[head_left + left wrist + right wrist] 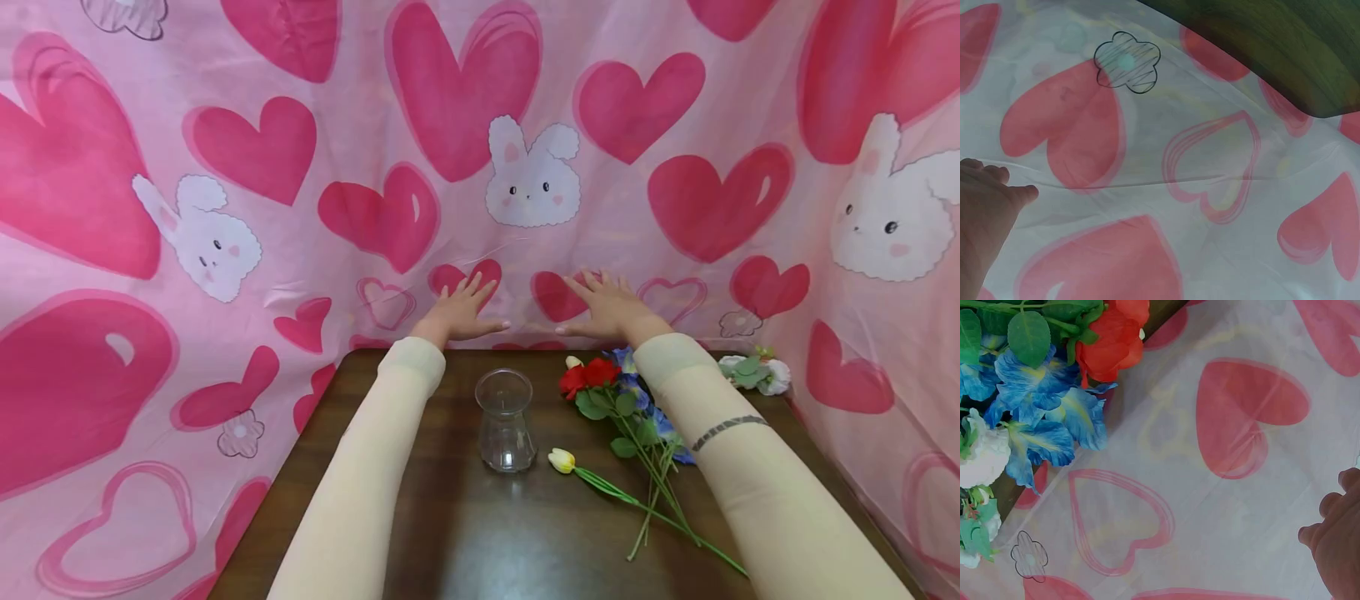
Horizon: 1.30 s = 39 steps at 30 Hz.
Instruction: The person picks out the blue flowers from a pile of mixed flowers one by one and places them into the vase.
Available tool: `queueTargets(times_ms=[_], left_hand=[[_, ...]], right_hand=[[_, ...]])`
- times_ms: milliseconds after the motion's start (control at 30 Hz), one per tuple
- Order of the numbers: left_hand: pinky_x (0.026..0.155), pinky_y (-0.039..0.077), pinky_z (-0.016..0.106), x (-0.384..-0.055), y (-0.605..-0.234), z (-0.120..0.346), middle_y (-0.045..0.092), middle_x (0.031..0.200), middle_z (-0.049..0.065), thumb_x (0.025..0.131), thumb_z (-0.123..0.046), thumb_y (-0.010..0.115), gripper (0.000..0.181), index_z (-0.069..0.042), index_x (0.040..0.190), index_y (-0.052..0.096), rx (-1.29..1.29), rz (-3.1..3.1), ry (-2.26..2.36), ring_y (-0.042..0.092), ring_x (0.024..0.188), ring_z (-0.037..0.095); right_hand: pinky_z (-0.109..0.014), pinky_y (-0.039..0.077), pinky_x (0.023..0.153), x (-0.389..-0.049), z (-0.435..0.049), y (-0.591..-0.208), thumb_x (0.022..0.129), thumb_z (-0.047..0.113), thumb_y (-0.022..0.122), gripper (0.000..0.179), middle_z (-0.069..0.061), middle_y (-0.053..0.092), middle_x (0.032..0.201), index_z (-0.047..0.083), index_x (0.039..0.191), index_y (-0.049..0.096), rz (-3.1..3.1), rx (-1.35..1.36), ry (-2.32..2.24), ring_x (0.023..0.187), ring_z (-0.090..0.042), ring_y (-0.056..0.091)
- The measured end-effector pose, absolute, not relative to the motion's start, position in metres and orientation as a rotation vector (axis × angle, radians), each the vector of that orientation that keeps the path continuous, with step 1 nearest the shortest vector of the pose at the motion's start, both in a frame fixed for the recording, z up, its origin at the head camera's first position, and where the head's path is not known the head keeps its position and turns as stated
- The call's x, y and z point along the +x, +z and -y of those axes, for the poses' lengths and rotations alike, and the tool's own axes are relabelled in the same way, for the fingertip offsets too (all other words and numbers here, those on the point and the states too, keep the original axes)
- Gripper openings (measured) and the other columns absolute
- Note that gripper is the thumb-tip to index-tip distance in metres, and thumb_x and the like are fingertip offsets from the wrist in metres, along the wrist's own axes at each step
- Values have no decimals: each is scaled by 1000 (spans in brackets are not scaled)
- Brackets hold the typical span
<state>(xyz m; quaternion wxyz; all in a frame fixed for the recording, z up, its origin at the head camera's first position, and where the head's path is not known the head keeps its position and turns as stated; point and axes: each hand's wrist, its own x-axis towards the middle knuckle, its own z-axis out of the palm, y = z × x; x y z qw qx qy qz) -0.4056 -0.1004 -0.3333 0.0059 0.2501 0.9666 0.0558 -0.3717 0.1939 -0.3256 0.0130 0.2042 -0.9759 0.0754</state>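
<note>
Both arms reach forward over the table in the head view. My left hand (459, 310) is spread with straight fingers and holds nothing, raised near the far edge. Mirroring it, my right hand (611, 308) has its fingers spread too, with nothing in it. Between the forearms a clear glass vase (506, 425) stands upright, with a pinched neck and flared rim. Right of the vase lies a pale yellow tulip (561, 461) on a long green stem. Red flowers (588, 377) and blue flowers (632, 379) lie beyond it, partly hidden by the right forearm.
White flowers (772, 377) with green leaves lie at the table's far right. The dark wooden table (442, 517) meets a pink cloth (450, 225) printed with hearts and rabbits, which hangs behind and along both sides.
</note>
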Motion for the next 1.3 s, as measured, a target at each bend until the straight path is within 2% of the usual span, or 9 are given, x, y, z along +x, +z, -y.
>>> queueTargets(times_ms=[233, 400, 633, 833, 1133, 1300], left_hand=[[114, -1, 56, -404, -331, 105, 7, 162, 10, 86, -66, 54, 94, -24, 157, 10, 790, -3038, 212, 5, 146, 35], [115, 1, 53, -400, -329, 111, 12, 161, 10, 86, -66, 54, 94, -22, 157, 12, 816, -3049, 307, 9, 146, 33], [115, 14, 51, -395, -328, 119, 16, 161, 5, 85, -69, 54, 93, -27, 157, 14, 823, -3042, 445, 17, 145, 28], [110, 30, 50, -388, -327, 123, 31, 156, 1, 86, -66, 55, 87, -25, 156, 23, 863, -3035, 550, 32, 139, 24], [109, 32, 49, -375, -333, 132, 37, 153, 4, 86, -63, 58, 84, -22, 154, 31, 931, -3051, 645, 35, 138, 25], [109, 32, 49, -367, -341, 139, 37, 153, 2, 87, -60, 60, 81, -23, 153, 32, 931, -3062, 687, 36, 138, 26]], right_hand=[[-64, -4, 110, -370, -193, -319, 78, 74, 59, 106, -21, 5, 160, 22, 157, 12, 3035, 644, 222, 141, -50, 2], [-63, -7, 110, -365, -196, -314, 80, 72, 59, 104, -21, 4, 160, 21, 157, 13, 3028, 654, 273, 142, -48, -2], [-62, -2, 112, -357, -205, -309, 80, 70, 60, 104, -23, 6, 159, 17, 157, 16, 3005, 658, 325, 144, -44, 1], [-65, 7, 110, -348, -217, -309, 79, 73, 59, 105, -20, 6, 160, 19, 157, 15, 2979, 656, 372, 144, -43, 1], [-67, 8, 109, -325, -234, -310, 85, 64, 60, 99, -18, 5, 161, 16, 157, 13, 2969, 650, 437, 145, -41, 2], [-67, 11, 108, -313, -241, -317, 89, 61, 57, 93, -20, 11, 159, 12, 156, 16, 2943, 650, 449, 144, -42, 7]])
